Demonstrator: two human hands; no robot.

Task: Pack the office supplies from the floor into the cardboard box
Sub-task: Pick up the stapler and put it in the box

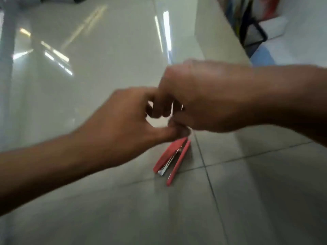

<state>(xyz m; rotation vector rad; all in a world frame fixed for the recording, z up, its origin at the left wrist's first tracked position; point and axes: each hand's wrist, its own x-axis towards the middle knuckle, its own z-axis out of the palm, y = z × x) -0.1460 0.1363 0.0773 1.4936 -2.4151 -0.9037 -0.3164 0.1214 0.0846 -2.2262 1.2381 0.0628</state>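
Pretty blurry shot, but here goes. The biggest thing is the glossy tiled floor (88, 209), pale grey with dark grout lines crossing in the lower right and streaks of light reflecting off it further back. A pale post (8, 32) runs down the far left edge. Both bare arms reach in over the floor, and the hands meet in the middle. The right hand (203, 96) comes in from the right with its back to the camera, so its fingers are tucked out of sight underneath. The left hand (127, 117) comes up from the lower left with fingers curled and thumb stretched toward the right hand, touching it. I honestly can't tell whether either hand is clamped on anything or just bunched up against the other, since the blur hides it. In the top right corner there's a black-framed thing (254, 34) with some colourful smears behind it, too soft to name. The red stapler (169, 161) lies on the floor just below the hands, slightly sprung open with its metal strip showing, and neither hand touches it.
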